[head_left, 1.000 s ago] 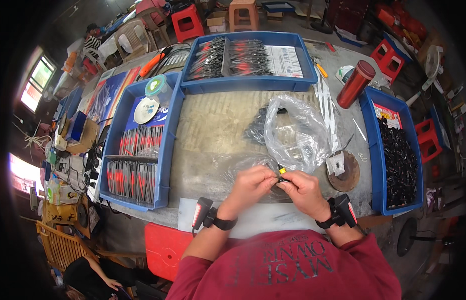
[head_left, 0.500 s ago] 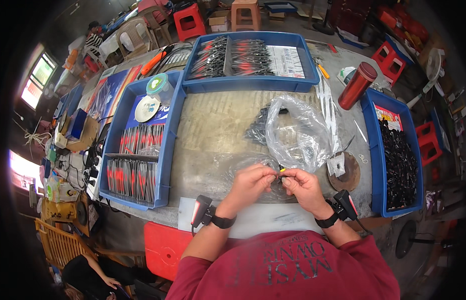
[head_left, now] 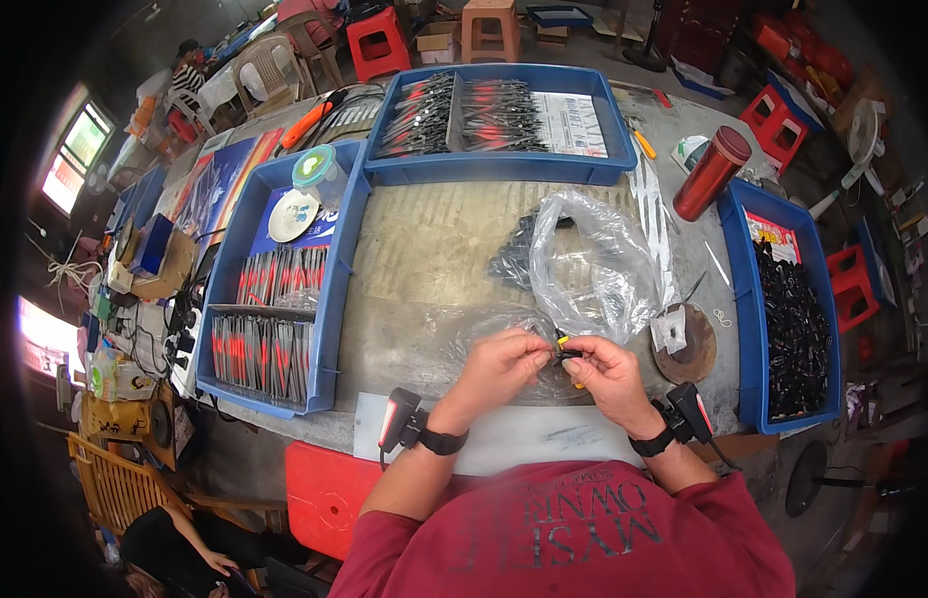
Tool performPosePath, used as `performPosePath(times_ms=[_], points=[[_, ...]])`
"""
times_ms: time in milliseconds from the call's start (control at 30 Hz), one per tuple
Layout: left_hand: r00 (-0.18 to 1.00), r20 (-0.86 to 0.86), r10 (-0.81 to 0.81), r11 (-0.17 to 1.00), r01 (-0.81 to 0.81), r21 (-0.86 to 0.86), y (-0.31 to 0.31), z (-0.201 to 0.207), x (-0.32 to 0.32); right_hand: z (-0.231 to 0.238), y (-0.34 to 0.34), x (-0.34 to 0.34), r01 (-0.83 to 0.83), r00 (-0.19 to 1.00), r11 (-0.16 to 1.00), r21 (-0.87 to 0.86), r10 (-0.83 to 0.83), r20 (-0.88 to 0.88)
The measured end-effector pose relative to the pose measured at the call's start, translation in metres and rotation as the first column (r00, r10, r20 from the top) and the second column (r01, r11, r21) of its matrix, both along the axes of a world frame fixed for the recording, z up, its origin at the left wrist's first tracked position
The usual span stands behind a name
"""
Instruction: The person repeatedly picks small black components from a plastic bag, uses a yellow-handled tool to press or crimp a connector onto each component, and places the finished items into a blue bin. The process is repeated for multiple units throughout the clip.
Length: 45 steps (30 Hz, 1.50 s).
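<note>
Both hands meet over a grey table (head_left: 424,249), just in front of a clear bag (head_left: 594,264) that serves as the landmark here. The left hand (head_left: 499,361) and right hand (head_left: 609,371) are each narrowed to a pinch on 1 small part (head_left: 567,349), black with a yellow end, held between them just below the bag. The part is too small and too covered by fingertips to make out its shape. Each wrist carries a strapped-on device, and the person's red shirt fills the lower edge.

The bag is crumpled and open, with dark parts (head_left: 512,261) spilling out on its left side; what lies deeper inside is hidden by glare on the plastic. A second flat sheet of clear plastic lies under the hands and is hard to trace.

Behind the bag sits a blue tray (head_left: 494,169) of black-and-red tools in rows, with a printed sheet at its right end. Left of the bag, a long tray (head_left: 329,299) holds more red-and-black tools, a white disc and a lidded tub. Right of the bag, a third tray (head_left: 748,339) is filled with black pieces. A red flask (head_left: 711,172) stands behind and to the right of the bag, and a round wooden disc (head_left: 688,344) lies to its right, near the right hand.

Red stools and plastic chairs stand beyond the table. Bright windows show far left. Another person is cut off at the bottom-left corner.
</note>
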<state>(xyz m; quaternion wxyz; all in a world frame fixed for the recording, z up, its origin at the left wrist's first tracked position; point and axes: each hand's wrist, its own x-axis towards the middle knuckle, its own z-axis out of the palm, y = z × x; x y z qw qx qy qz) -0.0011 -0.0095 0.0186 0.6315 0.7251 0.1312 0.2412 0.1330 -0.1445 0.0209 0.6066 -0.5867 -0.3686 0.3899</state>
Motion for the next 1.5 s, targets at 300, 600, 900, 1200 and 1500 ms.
performPosePath(times_ms=[300,600,900,1200,1500], points=[[1.0,-0.013,-0.011,1.0,0.011,0.026,-0.001,0.001,0.0,-0.002,-0.001,0.0,0.014,1.0,1.0,0.004,-0.014,0.02],[0.999,-0.013,-0.031,0.999,0.03,-0.04,-0.002,0.003,0.001,0.002,0.001,0.001,0.056,0.974,0.998,0.021,-0.059,0.218],[0.999,0.032,-0.001,0.999,0.002,-0.042,-0.004,0.004,0.001,0.019,0.01,-0.003,0.092,0.87,0.991,0.101,-0.129,0.475],[0.999,0.028,0.017,0.997,-0.015,-0.076,-0.002,0.001,0.0,0.018,0.013,-0.006,0.088,0.894,0.994,0.061,-0.106,0.436],[0.999,0.045,0.015,0.991,-0.008,-0.133,-0.001,-0.003,0.0,0.012,0.01,0.001,0.023,0.998,1.0,-0.019,-0.022,0.059]])
